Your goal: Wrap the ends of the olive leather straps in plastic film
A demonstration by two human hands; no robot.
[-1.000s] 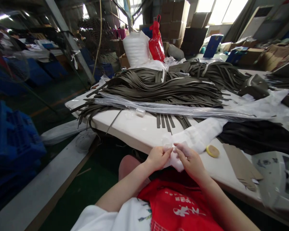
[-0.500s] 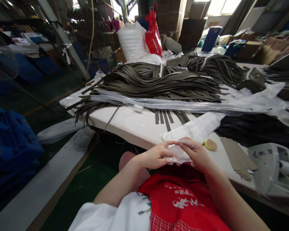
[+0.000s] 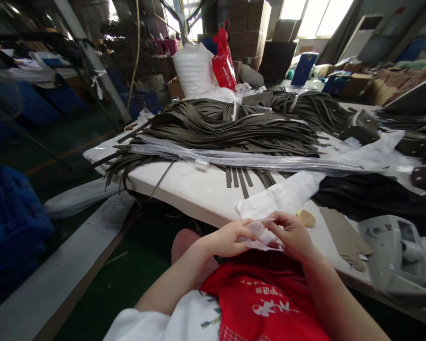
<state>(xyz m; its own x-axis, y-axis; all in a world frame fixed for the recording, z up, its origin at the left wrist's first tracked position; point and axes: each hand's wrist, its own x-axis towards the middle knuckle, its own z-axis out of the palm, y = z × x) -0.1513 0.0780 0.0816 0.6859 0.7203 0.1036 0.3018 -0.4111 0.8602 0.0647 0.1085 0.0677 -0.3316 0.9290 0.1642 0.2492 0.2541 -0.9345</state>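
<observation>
My left hand (image 3: 228, 239) and my right hand (image 3: 292, 234) meet at the near edge of a white table (image 3: 195, 189). Both pinch a thin white sheet (image 3: 261, 235), crumpled between the fingertips. Just behind the hands a stack of white sheets (image 3: 284, 196) lies on the table. A small yellow round disc (image 3: 306, 218) rests right of my right hand. A red apron (image 3: 266, 303) covers my lap below.
A big heap of dark grey straps (image 3: 234, 128) fills the middle of the table, with clear plastic film (image 3: 255, 161) along its front. Brown card pieces (image 3: 342, 237) and a grey machine (image 3: 394, 255) lie at the right. A red bag (image 3: 223, 61) and cardboard boxes (image 3: 252, 28) stand behind; a blue crate (image 3: 7, 218) sits on the floor at left.
Both hands have drawn back from the stack toward my lap with the white sheet, which is now more crumpled. The view has shifted slightly.
</observation>
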